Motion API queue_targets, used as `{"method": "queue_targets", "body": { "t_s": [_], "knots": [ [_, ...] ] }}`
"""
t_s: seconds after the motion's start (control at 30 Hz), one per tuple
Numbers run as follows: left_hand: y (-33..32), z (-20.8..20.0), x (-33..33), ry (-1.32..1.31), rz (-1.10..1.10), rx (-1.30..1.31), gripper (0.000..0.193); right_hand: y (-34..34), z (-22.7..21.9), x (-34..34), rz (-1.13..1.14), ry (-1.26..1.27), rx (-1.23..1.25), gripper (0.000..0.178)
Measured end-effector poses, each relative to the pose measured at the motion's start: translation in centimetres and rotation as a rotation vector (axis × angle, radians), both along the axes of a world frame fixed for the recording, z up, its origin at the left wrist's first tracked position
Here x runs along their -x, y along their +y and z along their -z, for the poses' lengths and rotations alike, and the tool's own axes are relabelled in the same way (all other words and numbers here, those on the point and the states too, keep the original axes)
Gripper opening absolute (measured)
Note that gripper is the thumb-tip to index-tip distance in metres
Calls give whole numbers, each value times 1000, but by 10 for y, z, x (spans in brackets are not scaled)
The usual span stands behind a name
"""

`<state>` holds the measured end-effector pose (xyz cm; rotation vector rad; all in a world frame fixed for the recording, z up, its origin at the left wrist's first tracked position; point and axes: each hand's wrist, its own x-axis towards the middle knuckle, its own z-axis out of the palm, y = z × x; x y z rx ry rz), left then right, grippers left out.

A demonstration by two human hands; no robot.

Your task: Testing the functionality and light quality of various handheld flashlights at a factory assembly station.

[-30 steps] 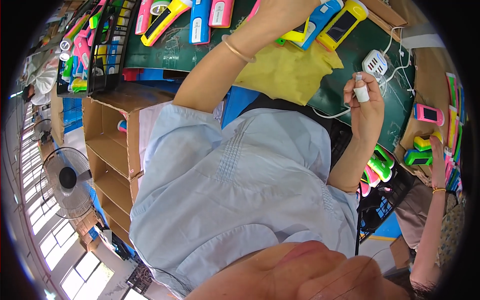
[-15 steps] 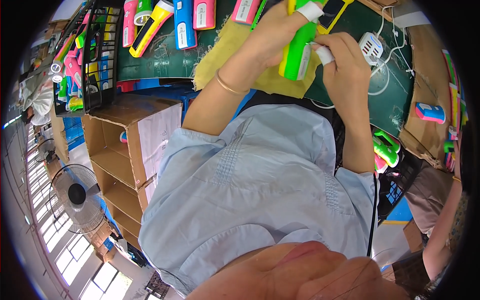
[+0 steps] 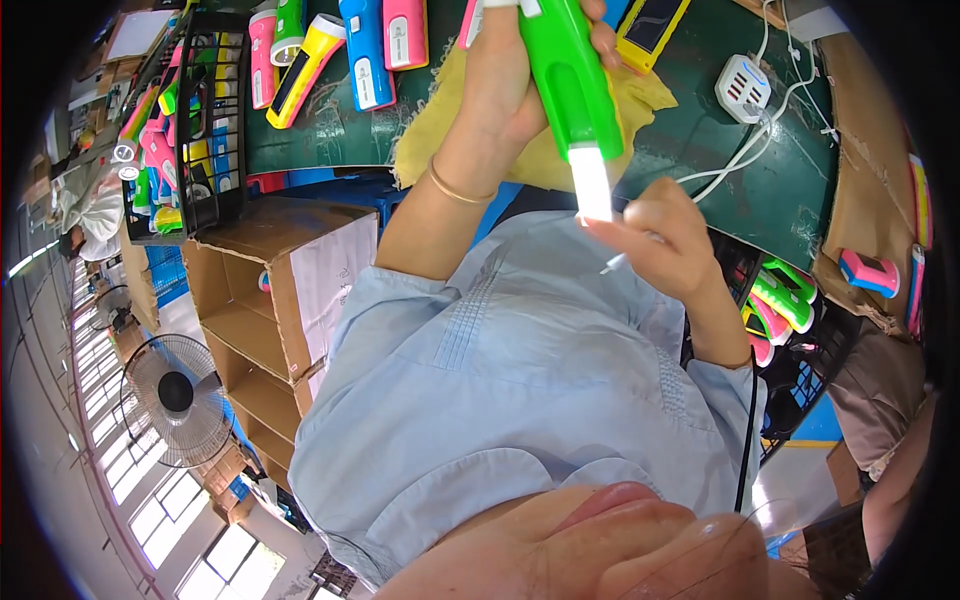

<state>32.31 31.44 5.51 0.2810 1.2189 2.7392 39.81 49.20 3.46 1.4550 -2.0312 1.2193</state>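
My left hand [image 3: 503,88] is wrapped round a green flashlight [image 3: 573,70] with a yellow edge. It is raised above the table, its near end pointing down toward me. A white light strip [image 3: 590,184] at that end glows brightly. My right hand [image 3: 668,245] is closed just below it, the thumb tip at the strip's lower end. A thin white stick-like piece [image 3: 614,264] sticks out from the right fingers; its kind is too small to tell. Beneath the flashlight lies a yellow cloth [image 3: 440,125].
Several coloured flashlights [image 3: 367,55] lie on the green table [image 3: 310,145]; a yellow one [image 3: 652,30] rests beyond my hands. A white charging hub [image 3: 743,88] with cables is at right. Black baskets [image 3: 212,130] and cardboard shelves [image 3: 240,290] stand at the left. A fan [image 3: 175,392] is beyond.
The flashlight has been turned and tilted, its near end lowered toward me, and its light strip now shows lit. My right hand has moved down from its side to below that end.
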Motion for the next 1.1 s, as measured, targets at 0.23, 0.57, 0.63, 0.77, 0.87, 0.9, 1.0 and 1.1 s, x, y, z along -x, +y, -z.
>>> {"method": "queue_targets", "body": {
  "t_s": [0.23, 0.57, 0.63, 0.77, 0.87, 0.9, 1.0, 1.1],
  "knots": [
    [14, 4, -25, 374, 25, 183, 80, -16, 9, 12, 330, -484, -54, 74],
    [14, 15, -26, 415, 63, 150, 62, -14, 11, 14, 385, -492, 75, 58],
    [10, 27, -35, 827, -200, 621, 82, -17, 13, 19, 308, -349, 247, 46],
    [10, 12, -56, 509, 187, 606, 70, 5, 12, 19, 275, -440, 124, 42],
    [11, 17, -54, 867, -83, 975, 58, 28, 4, 21, 412, -771, -48, 39],
    [12, 18, -56, 805, -83, 1003, 60, 33, 7, 22, 405, -770, -15, 34],
    [10, 17, -59, 761, -101, 1077, 70, 38, 19, 22, 474, -699, 48, 16],
    [8, 20, -60, 751, -87, 1103, 77, 40, 25, 14, 464, -851, 120, 14]
  ]
}}
